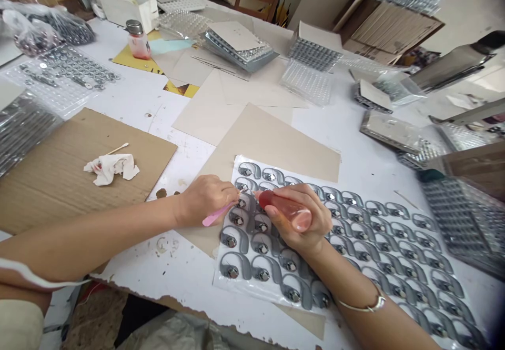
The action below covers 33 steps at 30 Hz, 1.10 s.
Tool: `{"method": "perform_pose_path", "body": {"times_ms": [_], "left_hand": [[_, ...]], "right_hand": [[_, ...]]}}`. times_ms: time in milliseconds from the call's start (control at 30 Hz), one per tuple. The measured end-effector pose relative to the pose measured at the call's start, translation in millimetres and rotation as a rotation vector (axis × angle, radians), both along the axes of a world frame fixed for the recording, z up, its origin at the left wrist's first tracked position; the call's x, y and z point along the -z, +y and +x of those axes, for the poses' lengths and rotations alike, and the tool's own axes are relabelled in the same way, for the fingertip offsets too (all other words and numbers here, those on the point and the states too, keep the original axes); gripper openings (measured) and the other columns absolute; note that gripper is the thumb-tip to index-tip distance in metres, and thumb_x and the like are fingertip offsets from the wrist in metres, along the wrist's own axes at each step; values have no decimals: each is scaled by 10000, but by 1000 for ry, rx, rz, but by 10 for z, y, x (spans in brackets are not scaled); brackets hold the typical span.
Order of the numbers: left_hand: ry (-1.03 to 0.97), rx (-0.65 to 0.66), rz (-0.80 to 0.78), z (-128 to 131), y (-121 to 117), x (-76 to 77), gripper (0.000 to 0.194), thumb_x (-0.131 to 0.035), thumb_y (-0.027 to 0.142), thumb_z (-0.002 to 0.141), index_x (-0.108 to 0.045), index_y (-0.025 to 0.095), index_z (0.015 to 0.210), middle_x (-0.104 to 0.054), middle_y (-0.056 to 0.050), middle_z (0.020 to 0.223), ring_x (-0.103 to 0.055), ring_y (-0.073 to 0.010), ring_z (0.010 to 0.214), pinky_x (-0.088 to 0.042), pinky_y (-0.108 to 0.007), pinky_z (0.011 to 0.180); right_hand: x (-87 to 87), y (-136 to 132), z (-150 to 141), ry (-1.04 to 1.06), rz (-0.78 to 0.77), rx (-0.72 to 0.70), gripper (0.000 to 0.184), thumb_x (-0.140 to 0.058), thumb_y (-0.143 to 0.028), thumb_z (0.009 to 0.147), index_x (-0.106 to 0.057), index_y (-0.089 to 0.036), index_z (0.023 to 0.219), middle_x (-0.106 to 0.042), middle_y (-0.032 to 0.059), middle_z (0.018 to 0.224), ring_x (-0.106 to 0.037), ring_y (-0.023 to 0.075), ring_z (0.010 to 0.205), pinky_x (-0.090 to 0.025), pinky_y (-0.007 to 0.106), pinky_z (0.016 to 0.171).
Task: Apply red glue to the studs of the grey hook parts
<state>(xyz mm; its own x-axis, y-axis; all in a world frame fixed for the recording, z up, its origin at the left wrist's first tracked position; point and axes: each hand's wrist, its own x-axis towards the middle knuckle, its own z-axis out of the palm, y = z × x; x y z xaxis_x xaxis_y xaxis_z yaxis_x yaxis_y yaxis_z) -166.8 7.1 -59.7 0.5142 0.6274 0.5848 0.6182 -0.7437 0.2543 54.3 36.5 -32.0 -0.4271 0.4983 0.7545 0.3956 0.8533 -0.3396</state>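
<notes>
Head view: left hand (207, 200) has fingers closed, pinching a slim pink tool (215, 216). Right-hand fingers wrap a translucent red squeeze bottle (286, 209), nozzle aimed at the tool's far end. Both hands sit over the upper-left part of a sheet (252, 288) of grey curved pieces (262, 273) with shiny round parts; sheet lies flat on the bench (158, 255), partly over pale card. Cardboard (59, 166) on the left carries crumpled tissue (112, 168) and a cotton swab (118, 148).

Doing it well, my judgement: light, even pressure on the bottle, since a hard squeeze could flood a piece. Steady the tool and nozzle close together, forearms lifted so they don't drag across the rows. Tissue is within reach for a dirty nozzle.

Hard to make out: tool's working end and nozzle opening are tiny and blend into the sheet; can't tell if they touch each other or a piece, or if liquid is out. Several pieces hidden under the right hand and forearm. Left fingertips' exact hold unclear, partly hidden by the hand. Left upper arm cut off at the frame edge.
</notes>
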Motion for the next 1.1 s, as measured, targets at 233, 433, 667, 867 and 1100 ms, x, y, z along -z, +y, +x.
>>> {"method": "perform_pose_path", "body": {"times_ms": [233, 433, 667, 867, 1100], "left_hand": [[-3, 2, 17, -3, 15, 3, 204, -455, 182, 906, -586, 146, 754, -677, -47, 683, -629, -133, 595, -489, -230, 534], [-9, 2, 4, 6, 13, 22, 203, -459, 180, 902, -581, 146, 744, -673, -50, 687, -635, -139, 607, -484, -232, 532], [-16, 9, 15, 1, 13, 25, 185, -471, 173, 890, -579, 141, 743, -671, -47, 681, -635, -142, 599, -481, -237, 525], [-9, 13, -2, -5, 17, 22, 192, -454, 169, 892, -589, 143, 758, -678, -51, 701, -640, -144, 616, -492, -240, 527], [-46, 13, -10, 0, 23, 18, 186, -470, 177, 891, -593, 144, 756, -694, -52, 720, -656, -146, 632, -506, -239, 541]], "right_hand": [[41, 7, 25, 5, 27, -5, 267, -722, -260, 757, -604, -213, 992, -640, 34, 775, -593, 167, 624, -506, 304, 493], [46, -2, 55, 58, 7, 43, 258, -724, -277, 746, -632, -224, 981, -642, 30, 769, -591, 173, 613, -488, 310, 476], [62, 9, 39, 48, -21, 12, 259, -733, -270, 739, -631, -209, 970, -631, 33, 770, -586, 165, 625, -500, 307, 503], [43, 5, 20, 46, -21, 17, 252, -724, -280, 752, -630, -225, 980, -628, 27, 767, -587, 165, 621, -499, 307, 502], [61, 8, 26, 13, 24, 6, 291, -727, -276, 752, -605, -228, 1011, -635, 34, 771, -592, 175, 620, -510, 307, 479]]}}
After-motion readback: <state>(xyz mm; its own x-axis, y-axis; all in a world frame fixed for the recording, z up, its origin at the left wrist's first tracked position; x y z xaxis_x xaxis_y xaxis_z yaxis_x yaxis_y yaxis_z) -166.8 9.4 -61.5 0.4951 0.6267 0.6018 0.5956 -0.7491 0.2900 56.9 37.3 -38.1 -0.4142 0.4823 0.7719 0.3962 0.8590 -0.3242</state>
